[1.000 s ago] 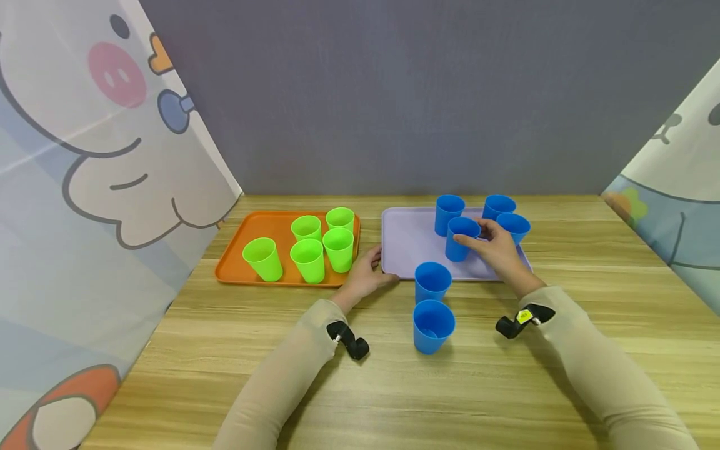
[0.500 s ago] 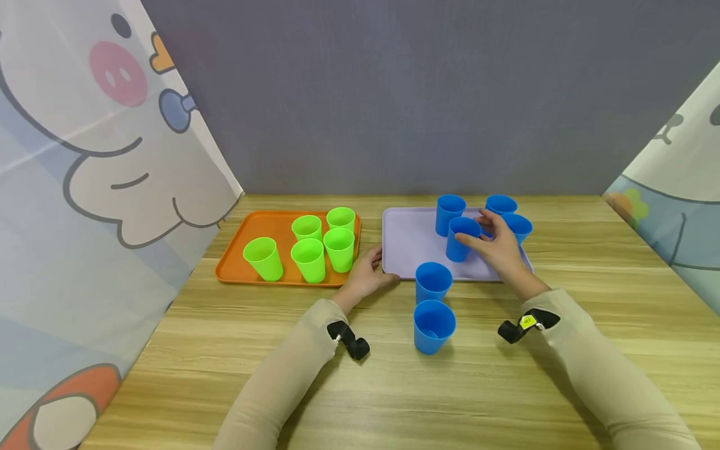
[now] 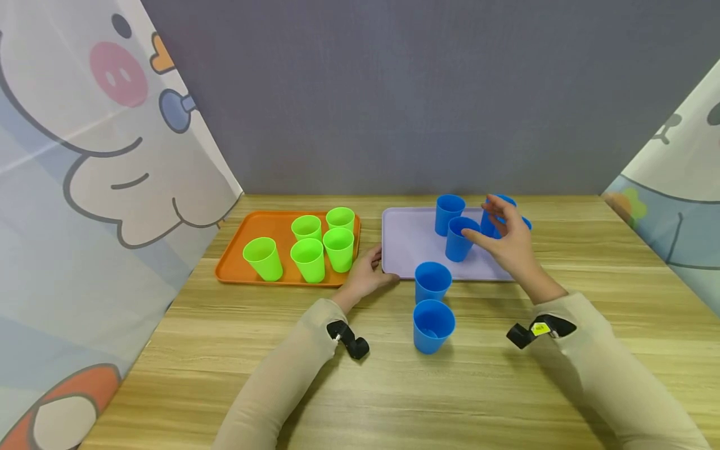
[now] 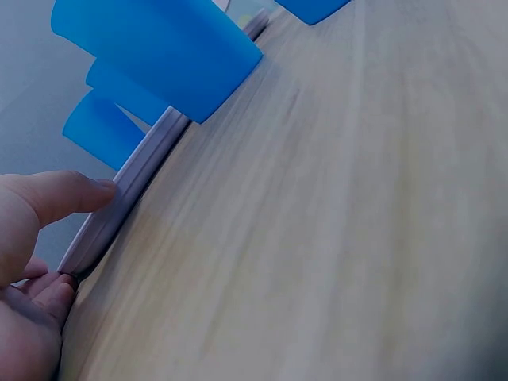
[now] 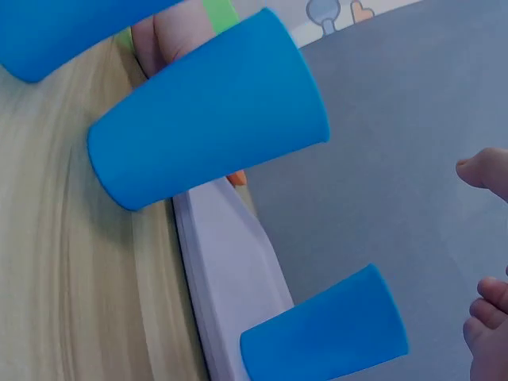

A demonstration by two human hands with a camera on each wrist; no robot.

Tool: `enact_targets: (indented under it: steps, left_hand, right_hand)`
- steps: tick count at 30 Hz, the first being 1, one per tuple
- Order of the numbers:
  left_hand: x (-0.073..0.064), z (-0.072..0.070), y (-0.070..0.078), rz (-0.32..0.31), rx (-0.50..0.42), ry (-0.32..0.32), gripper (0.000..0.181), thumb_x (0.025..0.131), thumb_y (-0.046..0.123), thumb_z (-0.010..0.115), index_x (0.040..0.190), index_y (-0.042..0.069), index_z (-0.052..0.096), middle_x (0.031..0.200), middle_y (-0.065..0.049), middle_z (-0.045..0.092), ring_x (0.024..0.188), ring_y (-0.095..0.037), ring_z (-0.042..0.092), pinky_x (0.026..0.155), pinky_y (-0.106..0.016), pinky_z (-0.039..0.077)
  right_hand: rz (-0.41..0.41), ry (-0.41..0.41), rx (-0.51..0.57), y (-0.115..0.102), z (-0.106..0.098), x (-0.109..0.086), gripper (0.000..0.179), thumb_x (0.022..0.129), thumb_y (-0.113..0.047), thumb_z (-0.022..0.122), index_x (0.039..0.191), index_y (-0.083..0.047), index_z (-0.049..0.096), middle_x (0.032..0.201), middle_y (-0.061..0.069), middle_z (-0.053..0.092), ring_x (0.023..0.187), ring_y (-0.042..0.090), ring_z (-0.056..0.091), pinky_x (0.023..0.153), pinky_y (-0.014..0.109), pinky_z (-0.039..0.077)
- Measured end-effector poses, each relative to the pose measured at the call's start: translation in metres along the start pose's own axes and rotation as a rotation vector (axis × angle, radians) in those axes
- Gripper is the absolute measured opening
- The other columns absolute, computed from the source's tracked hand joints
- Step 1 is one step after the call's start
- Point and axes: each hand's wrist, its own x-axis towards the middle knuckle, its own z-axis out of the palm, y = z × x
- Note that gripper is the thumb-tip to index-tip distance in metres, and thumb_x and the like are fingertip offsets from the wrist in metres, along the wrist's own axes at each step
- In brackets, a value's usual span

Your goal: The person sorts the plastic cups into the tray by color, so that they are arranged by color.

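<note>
My left hand holds the near left corner of a lilac tray, its thumb against the front rim and the other fingers at the side. Above the tray's right half, my right hand is off the cups, thumb and fingers apart with nothing between them. Just left of that thumb a blue cup stands upright on the tray. Another blue cup is behind it. Further blue cups at the right are partly hidden by the right hand. Two more, a blue cup and a nearer blue cup, stand on the table before the tray.
An orange tray at the left bears several green cups, one slightly apart from the others. Both trays lie on a wooden table. A grey panel rises along the table's back edge.
My right hand has let go of the blue cup on the tray and moved up and right, its fingers spreading. The cup stays where it was. The left hand has not moved.
</note>
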Motion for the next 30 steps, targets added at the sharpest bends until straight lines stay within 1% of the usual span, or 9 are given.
enact_targets:
  steps: [3,7,9,11,14,16,21,24,30]
  left_hand:
    - [0.0,0.0,0.0,-0.002,-0.003,0.0,0.08,0.078,0.005,0.083,0.147,-0.005,0.042,0.141,-0.023,0.049,0.128,-0.034,0.05,0.11,-0.041,0.04]
    - [0.0,0.0,0.0,0.002,-0.009,0.0,0.08,0.078,0.004,0.083,0.146,-0.005,0.042,0.14,-0.023,0.049,0.128,-0.034,0.05,0.11,-0.041,0.039]
    - [0.0,0.0,0.0,0.004,-0.009,-0.001,0.08,0.078,0.005,0.083,0.146,-0.005,0.043,0.14,-0.023,0.049,0.128,-0.035,0.05,0.11,-0.041,0.04]
    - [0.0,0.0,0.0,0.005,-0.008,-0.002,0.08,0.077,0.005,0.083,0.146,-0.005,0.043,0.14,-0.023,0.05,0.128,-0.035,0.05,0.11,-0.041,0.04]
    - [0.0,0.0,-0.001,0.009,-0.002,-0.004,0.079,0.078,0.005,0.083,0.145,-0.005,0.043,0.14,-0.023,0.05,0.127,-0.034,0.051,0.11,-0.042,0.04]
    - [0.0,0.0,-0.001,0.013,-0.001,-0.005,0.079,0.078,0.005,0.083,0.145,-0.004,0.044,0.14,-0.022,0.051,0.127,-0.034,0.051,0.11,-0.042,0.04]
    - [0.001,-0.001,-0.001,0.021,0.0,-0.007,0.078,0.078,0.005,0.083,0.146,-0.004,0.044,0.14,-0.022,0.05,0.127,-0.034,0.051,0.11,-0.042,0.04]
    - [0.0,-0.001,0.0,0.019,0.0,-0.008,0.079,0.078,0.005,0.083,0.146,-0.004,0.043,0.14,-0.023,0.05,0.128,-0.034,0.051,0.11,-0.042,0.04]
    - [0.001,-0.001,0.0,0.018,-0.005,-0.007,0.079,0.078,0.004,0.083,0.145,-0.003,0.044,0.141,-0.023,0.05,0.128,-0.035,0.051,0.11,-0.042,0.04]
  right_hand:
    - [-0.045,-0.032,0.024,-0.004,-0.001,-0.001,0.081,0.086,0.001,0.075,0.153,0.001,0.03,0.14,0.018,0.045,0.133,0.029,0.041,0.111,0.026,0.036]
    - [-0.13,-0.09,0.071,-0.009,0.0,-0.005,0.079,0.082,0.013,0.073,0.15,0.005,0.033,0.132,0.002,0.05,0.126,0.014,0.045,0.105,0.015,0.038]
    - [-0.193,-0.136,0.129,-0.01,0.001,-0.008,0.078,0.079,0.02,0.07,0.147,0.009,0.034,0.131,-0.005,0.051,0.125,0.01,0.046,0.104,0.015,0.039]
    - [-0.263,-0.201,0.207,-0.01,0.003,-0.01,0.078,0.076,0.026,0.068,0.146,0.012,0.035,0.132,-0.006,0.052,0.126,0.012,0.048,0.105,0.017,0.039]
    - [-0.356,-0.327,0.329,-0.006,0.005,-0.012,0.079,0.073,0.03,0.065,0.143,0.017,0.034,0.136,0.0,0.054,0.128,0.018,0.048,0.106,0.022,0.041]
    - [-0.391,-0.418,0.382,-0.003,0.006,-0.013,0.077,0.073,0.029,0.066,0.142,0.018,0.034,0.138,0.005,0.053,0.13,0.019,0.049,0.106,0.024,0.042]
    - [-0.398,-0.597,0.373,0.004,0.01,-0.012,0.071,0.078,0.023,0.069,0.139,0.021,0.033,0.144,-0.001,0.051,0.132,0.012,0.048,0.107,0.024,0.041]
    - [-0.381,-0.673,0.343,0.008,0.012,-0.011,0.071,0.08,0.019,0.069,0.141,0.018,0.033,0.145,-0.006,0.05,0.133,0.012,0.047,0.107,0.026,0.04]
    - [-0.335,-0.794,0.345,0.016,0.017,-0.01,0.072,0.083,0.014,0.069,0.144,0.015,0.031,0.146,-0.008,0.048,0.134,0.013,0.045,0.108,0.028,0.04]
